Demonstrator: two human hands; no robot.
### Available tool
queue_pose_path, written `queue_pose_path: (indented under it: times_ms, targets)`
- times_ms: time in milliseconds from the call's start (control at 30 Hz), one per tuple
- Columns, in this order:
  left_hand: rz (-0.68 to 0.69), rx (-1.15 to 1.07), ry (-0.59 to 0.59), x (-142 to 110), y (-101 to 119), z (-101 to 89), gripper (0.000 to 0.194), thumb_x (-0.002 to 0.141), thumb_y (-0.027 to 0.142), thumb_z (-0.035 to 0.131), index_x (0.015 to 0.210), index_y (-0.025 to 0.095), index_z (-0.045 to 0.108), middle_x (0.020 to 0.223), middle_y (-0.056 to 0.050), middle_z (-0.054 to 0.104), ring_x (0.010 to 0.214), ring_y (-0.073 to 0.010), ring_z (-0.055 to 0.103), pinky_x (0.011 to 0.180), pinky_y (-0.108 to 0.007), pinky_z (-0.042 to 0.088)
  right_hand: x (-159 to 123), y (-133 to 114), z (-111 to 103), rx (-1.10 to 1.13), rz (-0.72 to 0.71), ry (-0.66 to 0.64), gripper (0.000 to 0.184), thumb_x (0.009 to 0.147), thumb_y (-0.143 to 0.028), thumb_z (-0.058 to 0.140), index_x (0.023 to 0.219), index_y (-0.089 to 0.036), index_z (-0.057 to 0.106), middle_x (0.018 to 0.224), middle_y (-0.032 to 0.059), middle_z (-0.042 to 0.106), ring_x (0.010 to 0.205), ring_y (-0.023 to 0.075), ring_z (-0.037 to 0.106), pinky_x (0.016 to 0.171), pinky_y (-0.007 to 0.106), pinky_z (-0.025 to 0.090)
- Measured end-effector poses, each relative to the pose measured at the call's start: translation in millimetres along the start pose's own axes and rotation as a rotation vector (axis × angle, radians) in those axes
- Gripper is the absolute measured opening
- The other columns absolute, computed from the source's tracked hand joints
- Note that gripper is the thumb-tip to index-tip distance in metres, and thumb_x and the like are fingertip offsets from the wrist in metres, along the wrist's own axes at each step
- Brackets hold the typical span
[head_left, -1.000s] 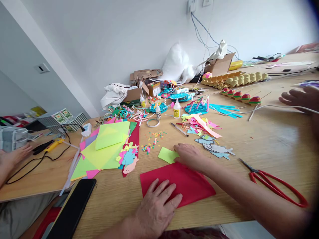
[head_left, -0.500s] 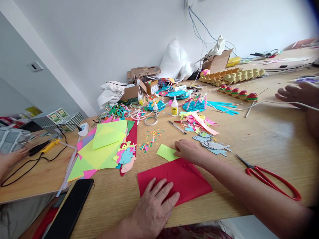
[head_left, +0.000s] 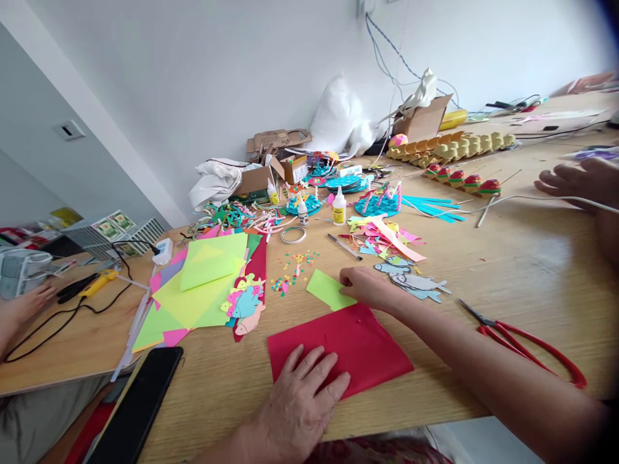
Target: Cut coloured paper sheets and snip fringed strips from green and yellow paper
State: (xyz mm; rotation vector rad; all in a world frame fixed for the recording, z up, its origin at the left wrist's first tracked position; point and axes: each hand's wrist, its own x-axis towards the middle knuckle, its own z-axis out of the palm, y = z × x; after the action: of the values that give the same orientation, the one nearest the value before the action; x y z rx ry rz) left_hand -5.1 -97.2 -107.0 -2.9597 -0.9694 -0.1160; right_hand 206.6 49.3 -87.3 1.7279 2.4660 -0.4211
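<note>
A sheet of red paper [head_left: 372, 354] lies on the table right in front of me. My left hand [head_left: 307, 393] rests flat on its near left part, fingers spread. Just beyond its far edge is a small light-green paper piece [head_left: 326, 289], flat on the wood. My right hand [head_left: 362, 287] grips this piece at its right end with curled fingers; the fingertips are partly hidden. Grey paper fish cutouts [head_left: 416, 283] lie just right of that hand. Red-handled scissors [head_left: 517, 335] rest open-bladed or closed, I cannot tell, beyond my right forearm.
Coloured sheets [head_left: 193, 303] and small paper fish [head_left: 246, 306] lie at left, near a black phone [head_left: 140, 399]. Paper scraps [head_left: 382, 235], a pen [head_left: 344, 247], glue bottles [head_left: 339, 209] and egg-carton strips [head_left: 449, 149] stand farther back. Other people's hands show at both sides.
My right hand has shifted slightly away from me with the light-green paper, off the red sheet's far edge. My left hand has stayed in place.
</note>
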Motion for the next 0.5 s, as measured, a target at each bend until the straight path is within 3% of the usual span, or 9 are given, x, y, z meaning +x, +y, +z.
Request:
queue_pose_path:
  times_ms: [233,300,433,500]
  targets:
    - [-0.039,-0.004,-0.018,6,1,-6.8,0.042,0.086,0.025,0.036,0.129,0.027,0.034,0.132,-0.004,0.042,0.119,-0.0222,0.037,0.098,-0.043,0.032,-1,7,-16,-0.003,0.058,0.195,0.025,0.084,-0.027,0.051,0.104,-0.014,0.053,0.104,0.0093,0.057,0.090,0.0200,0.056,0.074,0.036,0.046]
    - [-0.044,-0.003,-0.030,8,0,-7.6,0.043,0.087,0.026,0.036,0.129,0.027,0.033,0.133,-0.004,0.040,0.120,-0.0222,0.036,0.098,-0.043,0.032,-17,2,-21,-0.003,0.038,0.272,0.024,0.082,-0.025,0.051,0.102,-0.013,0.054,0.104,0.0128,0.056,0.093,0.0234,0.055,0.074,0.033,0.044]
    - [-0.058,0.019,-0.024,11,-3,-3.7,0.043,0.087,0.029,0.036,0.130,0.028,0.032,0.134,-0.004,0.039,0.120,-0.0221,0.035,0.098,-0.043,0.031,-67,-18,-19,0.016,-0.089,0.309,0.014,0.083,-0.021,0.047,0.087,-0.019,0.060,0.092,0.0070,0.062,0.084,0.0191,0.059,0.069,0.027,0.044]
    - [-0.074,0.037,-0.001,12,-3,-1.0,0.042,0.087,0.029,0.037,0.129,0.028,0.034,0.131,-0.005,0.041,0.119,-0.0222,0.036,0.098,-0.043,0.032,-93,-29,-7,0.061,-0.242,0.302,0.016,0.083,-0.017,0.046,0.079,-0.019,0.061,0.084,0.0051,0.063,0.077,0.0158,0.061,0.069,0.025,0.045]
